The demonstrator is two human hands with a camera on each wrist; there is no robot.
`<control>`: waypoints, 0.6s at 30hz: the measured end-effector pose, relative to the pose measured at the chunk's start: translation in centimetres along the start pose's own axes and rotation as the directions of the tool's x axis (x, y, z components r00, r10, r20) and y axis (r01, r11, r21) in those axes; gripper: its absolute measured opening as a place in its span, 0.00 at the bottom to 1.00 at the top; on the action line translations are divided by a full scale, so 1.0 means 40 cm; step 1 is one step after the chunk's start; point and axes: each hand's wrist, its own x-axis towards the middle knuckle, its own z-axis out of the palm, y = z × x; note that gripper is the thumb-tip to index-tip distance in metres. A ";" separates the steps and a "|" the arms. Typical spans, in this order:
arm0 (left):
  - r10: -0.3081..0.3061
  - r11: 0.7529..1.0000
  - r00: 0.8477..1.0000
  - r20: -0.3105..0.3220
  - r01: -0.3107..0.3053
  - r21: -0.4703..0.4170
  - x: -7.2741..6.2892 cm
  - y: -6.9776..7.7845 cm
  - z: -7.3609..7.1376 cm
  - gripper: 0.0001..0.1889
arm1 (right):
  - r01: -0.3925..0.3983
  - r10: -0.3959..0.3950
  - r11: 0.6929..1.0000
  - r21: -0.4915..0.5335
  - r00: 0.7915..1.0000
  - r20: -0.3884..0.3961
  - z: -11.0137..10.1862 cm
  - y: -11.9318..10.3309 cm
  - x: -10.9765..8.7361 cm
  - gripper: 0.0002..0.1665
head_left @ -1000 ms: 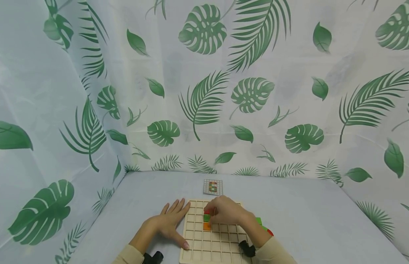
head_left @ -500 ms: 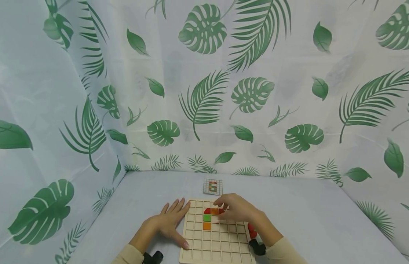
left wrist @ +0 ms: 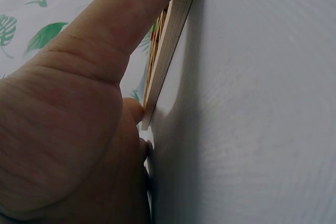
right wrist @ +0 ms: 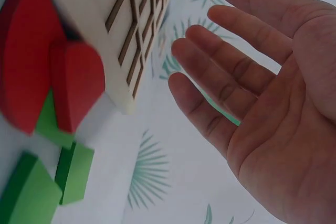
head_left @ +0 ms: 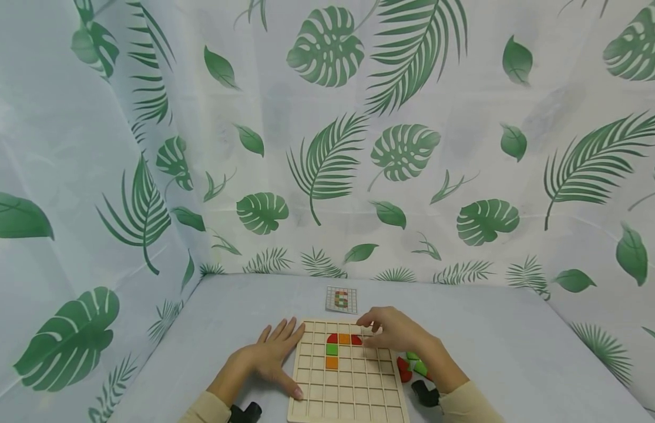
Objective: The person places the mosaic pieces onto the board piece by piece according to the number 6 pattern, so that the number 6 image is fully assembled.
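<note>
A wooden grid board [head_left: 348, 390] lies on the table. In its upper cells sit a red rounded block [head_left: 332, 338], an orange square block [head_left: 345, 339] and another red rounded block [head_left: 356, 340] in a row. A green square block [head_left: 332, 349] and an orange block [head_left: 331, 363] run down below the left red one. My left hand [head_left: 266, 359] rests spread along the board's left edge, its thumb touching the rim in the left wrist view. Over the board's upper right hovers my right hand [head_left: 398, 330]; in the right wrist view its palm [right wrist: 283, 129] holds nothing.
Loose red blocks [head_left: 404, 369] and green blocks [head_left: 420, 368] lie beside the board's right edge, partly behind my right forearm. A small card [head_left: 341, 300] with a coloured grid figure lies beyond the board. Leaf-patterned cloth [head_left: 327, 176] hangs behind the table.
My right hand has let go of a block and drawn back to the right, uncovering the red, orange, red row and the loose blocks. My left hand stays put.
</note>
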 end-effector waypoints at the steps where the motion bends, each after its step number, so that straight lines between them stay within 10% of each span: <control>1: -0.001 1.000 1.000 0.000 0.001 -0.001 -0.001 0.000 0.000 0.76 | -0.007 0.007 1.000 0.002 1.000 -0.002 -0.002 0.004 -0.002 0.24; 18: -0.011 1.000 1.000 0.000 0.011 0.010 0.007 -0.004 0.006 0.76 | -0.064 0.064 0.996 0.062 0.998 0.001 -0.066 0.079 -0.062 0.24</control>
